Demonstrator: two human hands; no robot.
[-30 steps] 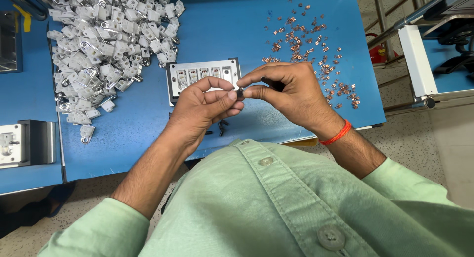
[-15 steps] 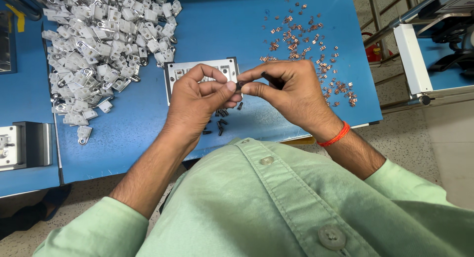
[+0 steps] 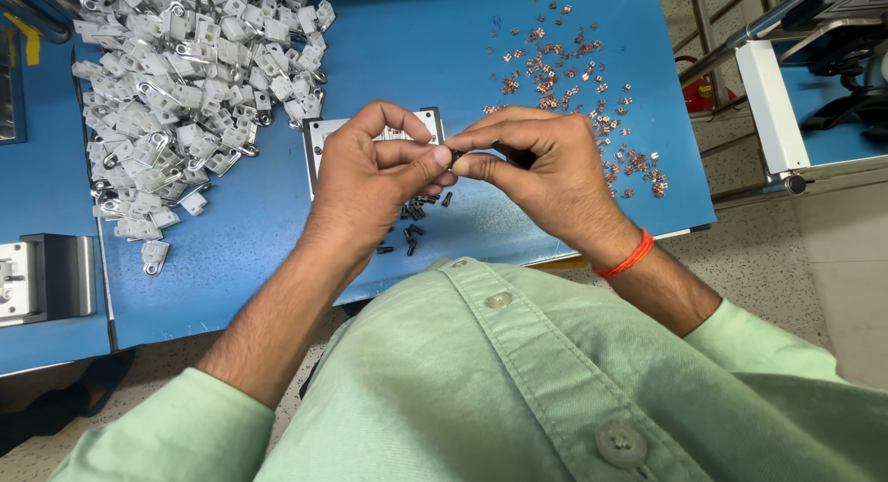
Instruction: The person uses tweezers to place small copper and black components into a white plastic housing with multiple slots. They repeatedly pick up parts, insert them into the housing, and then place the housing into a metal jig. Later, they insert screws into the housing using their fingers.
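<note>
At the far left edge of the blue bench [image 3: 277,251], a grey metal fixture block [image 3: 46,278] sits by itself. Just right of it, a broad heap of small white plastic parts with metal clips [image 3: 176,103] covers the upper left of the surface, with one stray piece [image 3: 154,256] lying apart at the heap's lower edge.

Toward the middle, the left hand [image 3: 370,181] is raised above the bench, fingers curled and thumb pressed toward the forefinger. It meets the right hand [image 3: 541,172] fingertip to fingertip, and between them sits a tiny dark part [image 3: 453,155], pinched from both sides. Both hands are closed in a fine pinch on it; how much of the grip each one carries cannot be told. Behind the hands lies a light-coloured rectangular tray [image 3: 319,140], mostly hidden, and under them a small scatter of short black pieces [image 3: 412,218] rests on the bench.

The dark part looks rigid and very light, small enough to slip out or roll away if the pinch loosens. It seems best held across its sides with fingertip pads, with modest pressure.

Further right, a loose spread of small copper-coloured pieces [image 3: 573,84] is strewn over the bench. An orange band [image 3: 625,256] circles the right wrist, and a white metal frame [image 3: 768,112] stands beyond the bench's right edge.
</note>
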